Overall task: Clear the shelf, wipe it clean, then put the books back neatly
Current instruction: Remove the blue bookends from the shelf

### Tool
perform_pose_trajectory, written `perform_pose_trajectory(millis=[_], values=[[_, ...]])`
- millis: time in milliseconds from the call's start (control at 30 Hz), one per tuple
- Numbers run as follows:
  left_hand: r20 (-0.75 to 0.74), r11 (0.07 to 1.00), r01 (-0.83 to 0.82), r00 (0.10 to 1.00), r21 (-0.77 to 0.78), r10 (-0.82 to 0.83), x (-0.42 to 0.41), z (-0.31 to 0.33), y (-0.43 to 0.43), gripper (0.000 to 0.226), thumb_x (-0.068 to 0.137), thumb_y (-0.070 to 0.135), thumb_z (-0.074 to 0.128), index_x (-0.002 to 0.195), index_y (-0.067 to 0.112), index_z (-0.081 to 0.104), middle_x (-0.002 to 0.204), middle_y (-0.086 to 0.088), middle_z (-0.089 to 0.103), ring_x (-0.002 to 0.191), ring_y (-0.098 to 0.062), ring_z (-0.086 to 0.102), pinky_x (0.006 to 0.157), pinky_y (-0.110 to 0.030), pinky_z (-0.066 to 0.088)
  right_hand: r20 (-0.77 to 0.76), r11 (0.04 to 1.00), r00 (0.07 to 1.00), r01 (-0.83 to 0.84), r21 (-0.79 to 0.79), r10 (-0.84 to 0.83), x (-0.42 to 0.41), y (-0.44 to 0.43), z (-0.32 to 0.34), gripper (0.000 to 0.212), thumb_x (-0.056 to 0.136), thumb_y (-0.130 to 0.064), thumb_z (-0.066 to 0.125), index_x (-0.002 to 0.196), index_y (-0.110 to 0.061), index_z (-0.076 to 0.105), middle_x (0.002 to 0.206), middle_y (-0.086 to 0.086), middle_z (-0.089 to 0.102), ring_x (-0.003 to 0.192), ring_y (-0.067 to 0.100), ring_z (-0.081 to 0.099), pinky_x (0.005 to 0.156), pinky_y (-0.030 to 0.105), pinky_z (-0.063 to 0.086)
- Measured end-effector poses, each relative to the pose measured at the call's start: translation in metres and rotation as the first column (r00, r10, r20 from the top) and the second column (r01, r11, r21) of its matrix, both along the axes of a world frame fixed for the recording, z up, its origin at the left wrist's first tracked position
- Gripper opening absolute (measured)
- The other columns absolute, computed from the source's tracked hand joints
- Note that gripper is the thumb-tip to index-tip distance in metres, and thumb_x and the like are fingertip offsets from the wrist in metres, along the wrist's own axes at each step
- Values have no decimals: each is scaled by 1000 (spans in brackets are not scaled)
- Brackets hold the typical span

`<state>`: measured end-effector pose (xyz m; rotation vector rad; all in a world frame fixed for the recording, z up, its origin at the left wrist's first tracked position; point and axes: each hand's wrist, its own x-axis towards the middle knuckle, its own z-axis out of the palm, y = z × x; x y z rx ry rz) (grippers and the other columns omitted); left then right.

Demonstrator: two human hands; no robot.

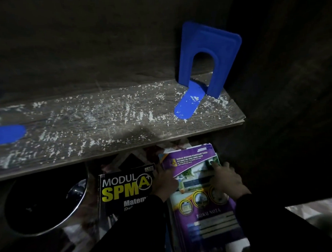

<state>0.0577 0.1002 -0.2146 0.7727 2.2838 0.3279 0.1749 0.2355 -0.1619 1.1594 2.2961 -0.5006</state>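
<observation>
While the dusty shelf [104, 119] is carrying a blue bookend [207, 53] at its right end, the purple notebook [213, 219] is lying just below the shelf's front edge. The left hand [166, 181] is gripping the notebook's side, and the right hand [228, 178] is pressing straight fingers on its cover. A black workbook [122, 188] is also lying below the shelf, further left.

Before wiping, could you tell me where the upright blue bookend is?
Head view: the bookend stands on the dusty shelf, right end, above the purple notebook.
</observation>
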Motion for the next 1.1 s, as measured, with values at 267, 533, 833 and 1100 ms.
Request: perform_pose_trajectory(millis=[267,533,833,1100], values=[[68,831,-41,998,555,4,-13,127,-42,18,93,14,56,104,23,68,87,-6,71,78,-12,61,71,-27,46,-587,950,790,19,312,177,-45,-10,160,23,94,-28,53,114,-23,61,109,6,60,99,27,58,83,38,49],[-619,961,110,782,254,74,-43,177,-99,50,93,23,53,141,29,40,146,-2,36,137,-25,22,113,-44,26,-551,810,785,111,575,284,-99,27,211,90,83,-23,68,151,-27,10,150,19,17,132,37,26,104,47,33],[-564,997,71,824,0,-59,-45,178,-101,44,96,31,43,140,29,40,150,4,34,141,-24,15,118,-43,13,-705,904,706,250,348,76,-111,51,237,45,90,-1,53,132,-15,49,121,19,57,111,39,54,89,47,48],[-475,998,60,877,-34,-69,-47,190,-94,39,96,30,46,135,29,48,152,2,31,142,-24,16,119,-47,6,-641,803,664,100,587,386,-106,30,245,37,87,-9,56,124,-16,55,110,18,64,102,42,58,77,43,44]])
